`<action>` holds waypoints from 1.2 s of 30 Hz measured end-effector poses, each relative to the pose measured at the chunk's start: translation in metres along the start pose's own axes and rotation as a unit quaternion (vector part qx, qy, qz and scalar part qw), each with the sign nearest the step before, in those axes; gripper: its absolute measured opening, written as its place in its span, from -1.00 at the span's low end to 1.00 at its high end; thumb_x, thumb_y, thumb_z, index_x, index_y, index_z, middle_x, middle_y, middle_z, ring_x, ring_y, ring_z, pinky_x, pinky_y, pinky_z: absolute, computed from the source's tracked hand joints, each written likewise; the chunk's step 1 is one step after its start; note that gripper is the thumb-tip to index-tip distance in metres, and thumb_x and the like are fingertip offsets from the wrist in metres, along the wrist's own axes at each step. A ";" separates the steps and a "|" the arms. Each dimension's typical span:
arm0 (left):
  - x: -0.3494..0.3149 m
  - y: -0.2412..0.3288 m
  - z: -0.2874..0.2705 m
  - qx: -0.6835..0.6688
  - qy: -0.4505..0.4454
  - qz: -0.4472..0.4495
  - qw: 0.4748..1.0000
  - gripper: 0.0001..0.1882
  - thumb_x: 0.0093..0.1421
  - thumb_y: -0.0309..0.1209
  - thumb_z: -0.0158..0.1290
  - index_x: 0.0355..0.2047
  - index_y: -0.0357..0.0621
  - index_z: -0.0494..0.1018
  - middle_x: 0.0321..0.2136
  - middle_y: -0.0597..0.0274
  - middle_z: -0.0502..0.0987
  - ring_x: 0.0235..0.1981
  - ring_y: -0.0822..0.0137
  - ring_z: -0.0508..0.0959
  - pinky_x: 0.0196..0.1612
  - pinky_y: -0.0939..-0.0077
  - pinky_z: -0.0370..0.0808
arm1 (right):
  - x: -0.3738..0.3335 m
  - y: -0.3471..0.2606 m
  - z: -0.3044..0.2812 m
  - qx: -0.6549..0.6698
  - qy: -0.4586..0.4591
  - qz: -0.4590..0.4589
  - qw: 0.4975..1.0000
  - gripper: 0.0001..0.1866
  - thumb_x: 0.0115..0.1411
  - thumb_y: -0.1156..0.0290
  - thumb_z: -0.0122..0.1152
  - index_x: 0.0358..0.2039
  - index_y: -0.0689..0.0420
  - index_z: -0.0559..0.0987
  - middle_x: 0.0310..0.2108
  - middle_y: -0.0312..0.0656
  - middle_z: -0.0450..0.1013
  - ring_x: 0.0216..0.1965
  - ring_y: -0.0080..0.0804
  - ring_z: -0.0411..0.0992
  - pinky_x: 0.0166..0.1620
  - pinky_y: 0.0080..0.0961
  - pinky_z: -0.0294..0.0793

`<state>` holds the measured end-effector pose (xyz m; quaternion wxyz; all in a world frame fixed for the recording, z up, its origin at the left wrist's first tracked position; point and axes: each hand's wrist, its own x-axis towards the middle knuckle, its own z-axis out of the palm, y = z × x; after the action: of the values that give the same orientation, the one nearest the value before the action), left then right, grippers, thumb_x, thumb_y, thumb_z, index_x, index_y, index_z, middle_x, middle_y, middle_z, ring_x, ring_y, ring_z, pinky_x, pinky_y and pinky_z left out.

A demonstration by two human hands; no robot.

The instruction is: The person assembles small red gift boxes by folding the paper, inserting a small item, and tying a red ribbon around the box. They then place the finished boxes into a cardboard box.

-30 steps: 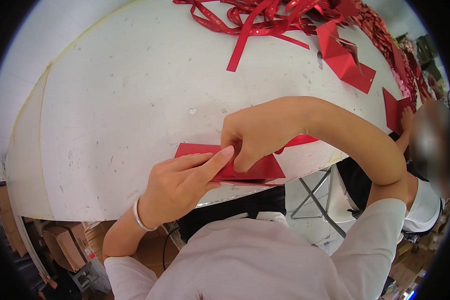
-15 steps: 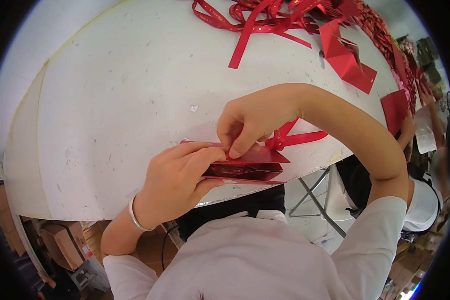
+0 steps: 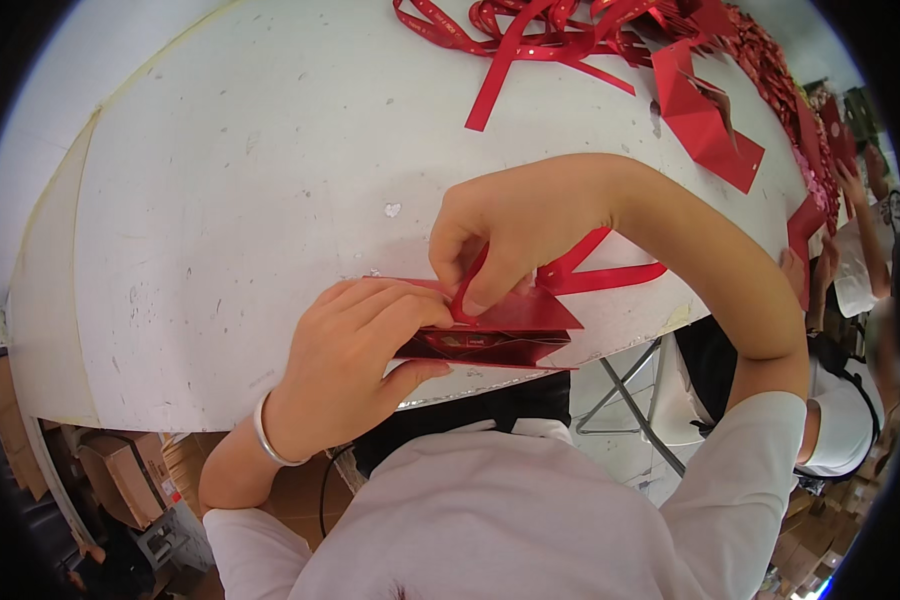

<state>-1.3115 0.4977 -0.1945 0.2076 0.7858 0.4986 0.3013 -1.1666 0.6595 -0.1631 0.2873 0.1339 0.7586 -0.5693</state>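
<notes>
A red paper bag (image 3: 535,315) lies at the table's near edge. Its mouth is toward me, partly spread, with folded side gussets showing. My left hand (image 3: 340,345) grips the bag's left end, thumb at the near panel and fingers over the far one. Above the far panel, my right hand (image 3: 520,225) is closed in a pinch on a red ribbon (image 3: 620,277). A short loop of that ribbon stands up by the fingertips, and two tails spread out to the right past the wrist. Where the ribbon meets the bag is hidden by my fingers.
More red ribbons (image 3: 515,45) lie tangled at the far side of the white table (image 3: 220,200). Right of them rests a folded red card piece (image 3: 710,135). Co-workers handle red pieces at the far right, near a white folding chair (image 3: 675,400). Cardboard boxes (image 3: 120,480) stand below left.
My right hand has drawn the ribbon up slightly, so a loop now shows at its fingertips. My left hand keeps its grip on the bag. The view has shifted a little.
</notes>
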 end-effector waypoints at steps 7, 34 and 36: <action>-0.002 -0.004 0.005 -0.024 0.037 0.003 0.999 -0.58 -0.26 -0.40 0.32 -0.33 -0.10 0.43 -0.42 0.26 0.53 -0.36 0.22 0.51 -0.23 0.37 0.40 | 0.004 0.003 -0.002 0.053 -0.057 0.018 0.997 -0.84 0.03 0.42 0.23 -0.44 0.27 0.57 -0.57 -0.25 0.48 -0.59 -0.57 0.40 -0.51 -0.65 0.36; -0.006 -0.001 0.003 0.073 0.058 0.036 0.995 -0.60 -0.28 -0.37 0.33 -0.39 -0.04 0.44 -0.28 0.24 0.46 -0.24 0.15 0.44 -0.14 0.22 0.38 | 0.014 0.027 0.003 0.094 -0.032 -0.132 0.986 -0.88 -0.03 0.51 0.23 -0.46 0.19 0.48 -0.54 -0.29 0.42 -0.48 -0.54 0.33 -0.38 -0.57 0.29; -0.005 0.001 0.003 0.106 0.044 0.048 0.992 -0.63 -0.25 -0.32 0.33 -0.41 -0.04 0.45 -0.26 0.21 0.47 -0.23 0.17 0.46 -0.12 0.16 0.37 | 0.014 0.030 0.002 0.125 -0.058 -0.127 0.982 -0.87 -0.04 0.51 0.24 -0.47 0.17 0.46 -0.52 -0.31 0.41 -0.46 -0.55 0.32 -0.35 -0.59 0.28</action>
<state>-1.3105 0.4924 -0.1973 0.0862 0.8124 0.4982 0.2905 -1.1610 0.6652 -0.1955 0.2365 0.0381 0.6743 -0.6985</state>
